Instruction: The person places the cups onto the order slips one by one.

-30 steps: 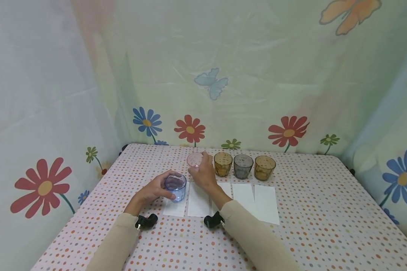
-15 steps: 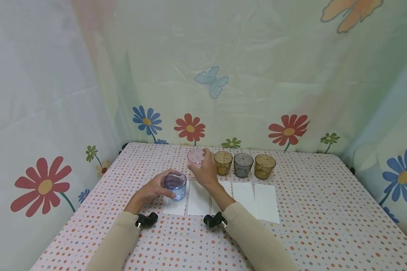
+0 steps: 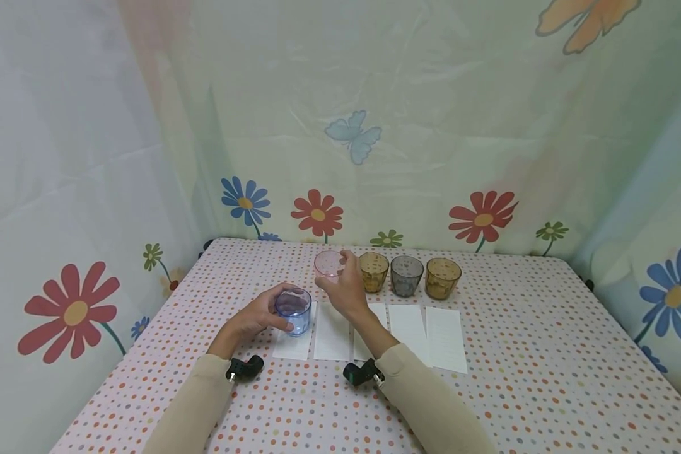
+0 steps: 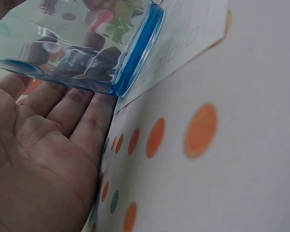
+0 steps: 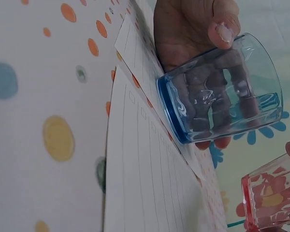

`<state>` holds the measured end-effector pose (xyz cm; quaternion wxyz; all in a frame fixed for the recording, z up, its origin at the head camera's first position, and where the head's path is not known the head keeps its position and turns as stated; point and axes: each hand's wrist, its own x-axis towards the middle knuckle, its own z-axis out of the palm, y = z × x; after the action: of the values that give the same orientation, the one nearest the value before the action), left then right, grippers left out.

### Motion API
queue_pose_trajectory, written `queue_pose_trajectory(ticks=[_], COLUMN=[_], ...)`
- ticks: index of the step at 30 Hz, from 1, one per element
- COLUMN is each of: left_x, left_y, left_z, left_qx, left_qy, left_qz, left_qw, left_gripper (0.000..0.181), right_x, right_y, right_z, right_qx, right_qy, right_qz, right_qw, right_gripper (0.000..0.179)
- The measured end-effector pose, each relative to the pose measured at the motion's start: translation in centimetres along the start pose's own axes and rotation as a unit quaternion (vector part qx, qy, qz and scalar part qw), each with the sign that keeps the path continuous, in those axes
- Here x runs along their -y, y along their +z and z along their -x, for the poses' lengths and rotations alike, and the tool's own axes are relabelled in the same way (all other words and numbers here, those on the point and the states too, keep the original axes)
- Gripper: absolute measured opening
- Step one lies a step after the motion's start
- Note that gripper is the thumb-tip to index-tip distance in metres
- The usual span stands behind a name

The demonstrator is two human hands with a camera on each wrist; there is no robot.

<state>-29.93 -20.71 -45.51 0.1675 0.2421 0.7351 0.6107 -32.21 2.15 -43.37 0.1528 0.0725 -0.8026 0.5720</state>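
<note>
My left hand (image 3: 258, 313) grips a clear blue drinking glass (image 3: 298, 320) from its left side, thumb in front and fingers behind. The glass stands upright over the leftmost paper slip (image 3: 288, 349); its thick blue base shows close to that paper in the right wrist view. Further back, my right hand (image 3: 349, 289) holds a pink glass (image 3: 326, 260) by its side, thumb near and fingertips at the far rim. Only part of this pink glass (image 5: 273, 193) appears at the lower right of the right wrist view. The left palm (image 4: 48, 154) faces the camera in the left wrist view.
Right of the pink glass stand an amber glass (image 3: 373, 277), a grey glass (image 3: 407, 280) and another amber glass (image 3: 442, 282) in a row. Several white lined slips, including the rightmost slip (image 3: 446, 340), lie before them on the dotted tablecloth (image 3: 533, 378). Flowered curtains (image 3: 408, 157) enclose the table.
My right hand and forearm have shifted very slightly to the right with the pink glass. The left hand keeps its hold on the blue glass in the same place.
</note>
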Motion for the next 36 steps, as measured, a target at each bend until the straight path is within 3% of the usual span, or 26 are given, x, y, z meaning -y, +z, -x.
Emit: queue_pose_trajectory(ticks=[5, 25, 36], left_x=[0.1, -0.2, -0.1], left_y=[-0.1, -0.1, 0.0], left_z=[-0.1, -0.3, 0.0], left_qx=[-0.003, 0.015, 0.006], left_qy=[-0.008, 0.01, -0.001], left_qz=[0.006, 0.012, 0.012], left_qw=[0.9999, 0.9998, 0.9999], left_gripper=[0.083, 0.08, 0.081], right_x=[0.0, 0.0, -0.1], right_y=[-0.1, -1.4, -2.1], right_z=[0.2, 0.3, 0.5], right_qx=[0.001, -0.013, 0.013], right_qy=[-0.004, 0.011, -0.005], right_qz=[-0.002, -0.004, -0.033], right_qw=[1.0, 0.9998, 0.9994], right_gripper=[0.086, 0.082, 0.079])
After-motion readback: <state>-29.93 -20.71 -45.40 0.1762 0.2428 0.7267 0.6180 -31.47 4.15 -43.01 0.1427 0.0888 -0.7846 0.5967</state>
